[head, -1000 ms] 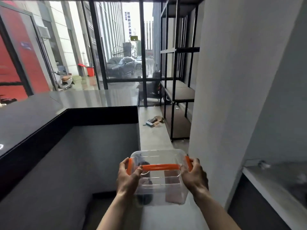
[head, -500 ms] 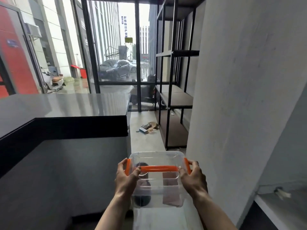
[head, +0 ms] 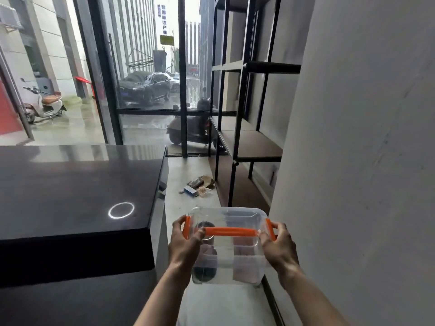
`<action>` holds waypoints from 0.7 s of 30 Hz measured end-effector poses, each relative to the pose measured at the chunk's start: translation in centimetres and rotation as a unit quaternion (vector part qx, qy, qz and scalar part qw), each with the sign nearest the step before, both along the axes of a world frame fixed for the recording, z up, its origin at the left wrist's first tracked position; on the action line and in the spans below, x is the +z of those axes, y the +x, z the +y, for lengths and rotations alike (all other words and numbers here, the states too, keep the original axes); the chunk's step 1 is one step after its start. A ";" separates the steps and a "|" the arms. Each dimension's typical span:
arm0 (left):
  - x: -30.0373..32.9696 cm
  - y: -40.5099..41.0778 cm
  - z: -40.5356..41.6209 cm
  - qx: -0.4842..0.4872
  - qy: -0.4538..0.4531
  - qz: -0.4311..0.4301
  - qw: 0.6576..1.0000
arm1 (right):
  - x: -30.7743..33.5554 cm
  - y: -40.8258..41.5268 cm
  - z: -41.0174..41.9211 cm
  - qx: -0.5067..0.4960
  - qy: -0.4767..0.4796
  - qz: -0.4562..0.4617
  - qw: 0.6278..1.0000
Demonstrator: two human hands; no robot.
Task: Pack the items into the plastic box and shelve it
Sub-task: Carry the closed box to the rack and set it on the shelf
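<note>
A person carries a clear plastic box (head: 226, 245) at waist height down a narrow passage, the left hand (head: 186, 243) clasped around one end of it and the right hand (head: 277, 248) clasped around the other. Each hand sits just inside an orange side latch (head: 186, 228), thumbs over the closed lid, a two-sided hold that seems meant to keep the box level so its contents do not slide. An orange carry handle (head: 229, 231) lies flat across the lid between the two hands, unused. Through the clear walls a dark round item (head: 204, 271) shows near the left hand and a pinkish one (head: 244, 262) nearer the right; what they are cannot be told. The packing looks finished, and only the shelving remains. A black metal shelf unit (head: 249, 142) stands ahead of the right hand and well apart from it, its boards bare, while a dark desk (head: 77, 184) runs along beyond the left hand
</note>
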State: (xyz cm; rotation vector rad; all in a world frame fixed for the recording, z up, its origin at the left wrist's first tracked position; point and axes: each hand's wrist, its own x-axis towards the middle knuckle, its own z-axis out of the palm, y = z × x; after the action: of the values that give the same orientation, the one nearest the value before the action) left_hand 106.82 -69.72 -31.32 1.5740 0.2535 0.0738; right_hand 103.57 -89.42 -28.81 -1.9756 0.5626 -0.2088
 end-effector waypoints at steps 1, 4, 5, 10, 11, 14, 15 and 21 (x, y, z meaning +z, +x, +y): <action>0.0 2.0 -0.4 -0.002 0.000 0.001 1.000 | 0.0 1.9 -0.3 -0.004 -0.001 -0.002 1.000; -0.1 8.4 -1.5 -0.010 0.006 0.010 1.000 | -0.5 8.2 -1.5 -0.004 0.004 0.001 1.000; -0.3 10.7 -2.0 -0.007 0.007 0.009 1.000 | -0.8 10.5 -2.0 -0.005 0.004 0.001 1.000; -0.8 22.9 -4.8 0.014 0.030 -0.001 0.999 | -1.8 23.2 -4.9 0.006 0.011 -0.020 1.000; -0.9 25.5 -5.4 0.020 0.032 -0.003 0.999 | -1.8 26.0 -5.6 0.014 0.016 -0.023 1.000; -0.3 33.3 -7.3 0.037 0.031 0.000 0.999 | -1.0 34.6 -7.7 0.034 0.026 -0.025 0.999; 0.1 35.8 -7.9 0.043 0.031 0.003 0.999 | -0.5 37.4 -8.3 0.041 0.021 -0.024 0.999; 1.6 49.9 -8.6 0.080 0.035 0.001 0.996 | 1.1 53.0 -9.6 0.087 0.020 -0.034 0.995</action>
State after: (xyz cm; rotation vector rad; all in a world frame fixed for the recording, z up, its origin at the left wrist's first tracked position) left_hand 156.69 -78.30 -29.69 1.6216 0.3822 0.2086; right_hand 156.60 -99.01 -27.70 -1.9595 0.3460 -0.1536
